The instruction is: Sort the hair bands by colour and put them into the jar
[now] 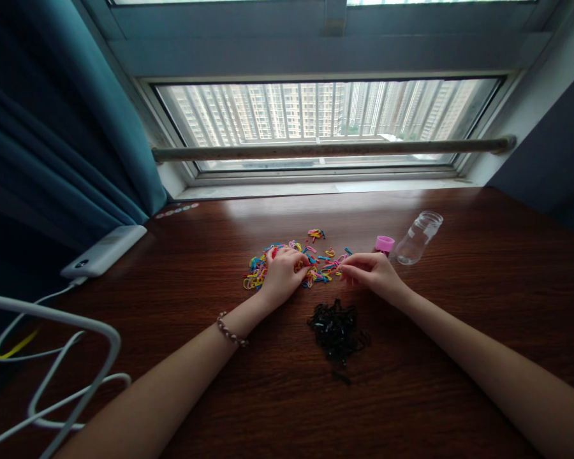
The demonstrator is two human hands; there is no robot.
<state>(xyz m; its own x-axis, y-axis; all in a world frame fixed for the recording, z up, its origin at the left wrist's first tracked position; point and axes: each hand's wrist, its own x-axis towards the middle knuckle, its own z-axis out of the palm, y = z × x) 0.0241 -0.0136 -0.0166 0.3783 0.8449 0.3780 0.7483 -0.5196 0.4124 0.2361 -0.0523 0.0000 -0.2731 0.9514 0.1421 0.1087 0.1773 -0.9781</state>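
A scatter of small colourful rubber bands (316,255) lies on the dark wooden table (459,306) near the window. My left hand (283,274) rests on the left part of that scatter, fingers curled and pinching among the bands. My right hand (370,271) sits at the scatter's right edge, fingers pressed together in a pinch on something too small to name. A separate heap of black rubber bands (337,331) lies closer to me, between my forearms. A braided bracelet (230,330) is on my left wrist.
A pink cap (384,243) and an empty clear jar (418,238) lying on its side are just beyond my right hand. A white power bank (103,250) with white cables (67,357) sits at the left. A teal curtain (52,127) hangs left; the window rail (335,150) runs behind.
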